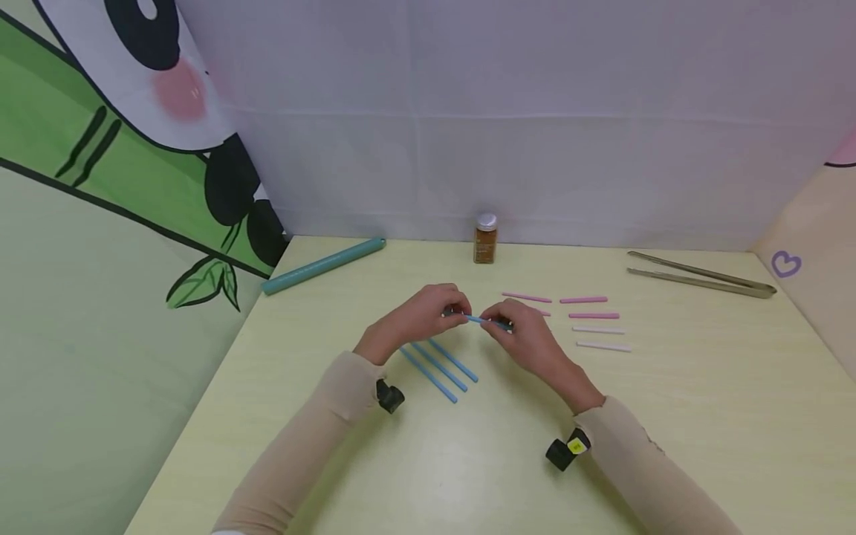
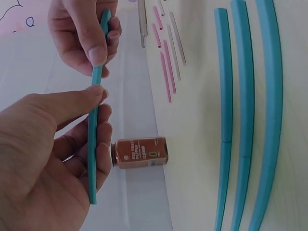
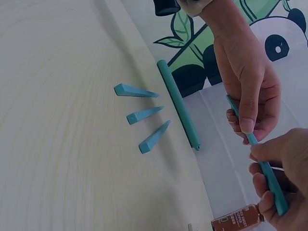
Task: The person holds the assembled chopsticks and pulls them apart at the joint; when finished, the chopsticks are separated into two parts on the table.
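Observation:
Above the table, both hands hold one slim blue stick [image 1: 475,319] between them. My left hand [image 1: 428,313] pinches it between thumb and fingers on the left side, and a long stretch of the stick lies across the curled fingers in the left wrist view. My right hand [image 3: 288,178] grips the other side, thumb pressed on top. The two thumbs are close together, with a short piece of stick showing between them. Below my left hand, three more blue sticks [image 2: 243,96] lie side by side on the table; a thin line crosses two of them near mid-length.
Several short pink sticks [image 1: 594,316] and white sticks [image 1: 598,330] lie right of the hands. Metal tongs [image 1: 702,279] lie at the back right. A red sweet pepper jar [image 1: 485,241] stands at the back, and a green rod [image 1: 324,265] lies along the left edge.

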The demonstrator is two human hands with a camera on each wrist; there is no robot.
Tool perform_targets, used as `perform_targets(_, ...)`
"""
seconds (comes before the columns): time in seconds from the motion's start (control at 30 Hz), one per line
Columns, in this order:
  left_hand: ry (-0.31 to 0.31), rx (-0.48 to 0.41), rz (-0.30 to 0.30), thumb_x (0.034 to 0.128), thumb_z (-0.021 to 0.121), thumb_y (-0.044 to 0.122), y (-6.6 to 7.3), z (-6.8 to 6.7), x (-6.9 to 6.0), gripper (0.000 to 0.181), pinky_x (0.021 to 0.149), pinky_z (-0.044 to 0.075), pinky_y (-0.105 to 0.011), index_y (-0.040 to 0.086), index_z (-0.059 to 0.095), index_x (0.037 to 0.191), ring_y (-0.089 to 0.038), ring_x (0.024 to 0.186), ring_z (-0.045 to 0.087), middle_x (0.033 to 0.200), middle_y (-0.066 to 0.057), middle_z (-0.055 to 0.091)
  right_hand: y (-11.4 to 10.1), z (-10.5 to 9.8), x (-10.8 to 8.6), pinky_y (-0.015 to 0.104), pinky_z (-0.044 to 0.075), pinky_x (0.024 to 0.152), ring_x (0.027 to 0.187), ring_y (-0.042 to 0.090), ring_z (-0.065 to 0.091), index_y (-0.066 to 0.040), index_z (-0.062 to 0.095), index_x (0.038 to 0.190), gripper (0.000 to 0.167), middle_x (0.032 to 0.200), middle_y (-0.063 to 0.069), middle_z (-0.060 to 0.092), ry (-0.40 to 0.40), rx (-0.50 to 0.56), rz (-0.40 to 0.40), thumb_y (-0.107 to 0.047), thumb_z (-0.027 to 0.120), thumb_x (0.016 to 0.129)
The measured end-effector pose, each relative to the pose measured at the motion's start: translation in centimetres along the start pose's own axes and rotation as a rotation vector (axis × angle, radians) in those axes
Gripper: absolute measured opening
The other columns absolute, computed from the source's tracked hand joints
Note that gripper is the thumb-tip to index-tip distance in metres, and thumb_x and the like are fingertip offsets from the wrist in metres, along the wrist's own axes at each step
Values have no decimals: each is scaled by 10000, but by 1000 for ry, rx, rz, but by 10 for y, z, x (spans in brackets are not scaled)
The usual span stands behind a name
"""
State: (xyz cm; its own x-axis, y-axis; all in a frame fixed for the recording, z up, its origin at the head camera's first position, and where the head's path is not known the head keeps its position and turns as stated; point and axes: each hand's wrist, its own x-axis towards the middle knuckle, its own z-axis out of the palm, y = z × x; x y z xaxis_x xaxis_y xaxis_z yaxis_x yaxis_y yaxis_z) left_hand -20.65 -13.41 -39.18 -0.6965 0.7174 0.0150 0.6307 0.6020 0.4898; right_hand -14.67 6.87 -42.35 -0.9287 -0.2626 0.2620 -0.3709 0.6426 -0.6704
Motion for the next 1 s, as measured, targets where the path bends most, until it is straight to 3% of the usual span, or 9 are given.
perform_targets(0.17, 14, -8, -8, 922, 640, 157, 5, 2, 0, 118, 754, 468, -225, 88, 680, 1009, -124, 826, 536, 947, -8, 619, -3, -2, -2, 256, 465, 665, 766, 148, 521, -72, 689, 977, 104, 885, 26, 602, 9, -5, -19, -136, 669, 898)
perform_targets(0.3, 36, -6, 44, 931, 627, 166, 0, 2, -2, 123, 772, 479, -230, 76, 667, 1005, -128, 834, 546, 946, -19, 610, 1, -4, -3, 277, 475, 679, 776, 163, 527, -61, 669, 990, 116, 903, 42, 605, 2, -20, -35, -145, 652, 912)
perform_targets(0.4, 100, -8, 48, 940, 613, 163, -13, -2, -7, 116, 772, 487, -243, 69, 658, 991, -132, 836, 558, 936, -32, 603, 13, -12, -6, 294, 483, 702, 801, 175, 547, -43, 653, 1005, 125, 926, 62, 617, 32, -42, -26, -139, 626, 931)
perform_targets(0.57, 220, -51, -57, 928, 620, 110, -42, -13, -22, 60, 709, 468, -270, 63, 655, 942, -143, 786, 545, 876, -43, 585, 38, -33, -17, 269, 460, 677, 797, 185, 539, -19, 648, 1000, 104, 905, 79, 619, 104, -60, 33, -82, 627, 921)
perform_targets(0.7, 184, -63, -27, 938, 611, 130, -44, -12, -21, 91, 733, 480, -276, 56, 654, 971, -156, 813, 556, 903, -54, 592, 44, -39, -21, 253, 460, 672, 791, 187, 541, -23, 655, 1009, 125, 911, 81, 631, 108, -53, 20, -105, 640, 916)
perform_targets(0.8, 152, -48, 7, 941, 612, 164, -36, -6, -14, 117, 770, 492, -260, 68, 657, 991, -142, 844, 568, 926, -38, 603, 44, -39, -22, 243, 455, 660, 773, 172, 532, -41, 670, 1003, 126, 906, 68, 634, 121, -54, 4, -123, 653, 910)
perform_targets(1.0, 145, -38, 29, 929, 630, 169, -23, 9, -4, 116, 763, 482, -244, 86, 665, 1002, -125, 835, 551, 913, -13, 604, 49, -42, -30, 221, 428, 611, 730, 135, 493, -91, 708, 977, 109, 893, 34, 622, 167, -85, -41, -137, 691, 880)
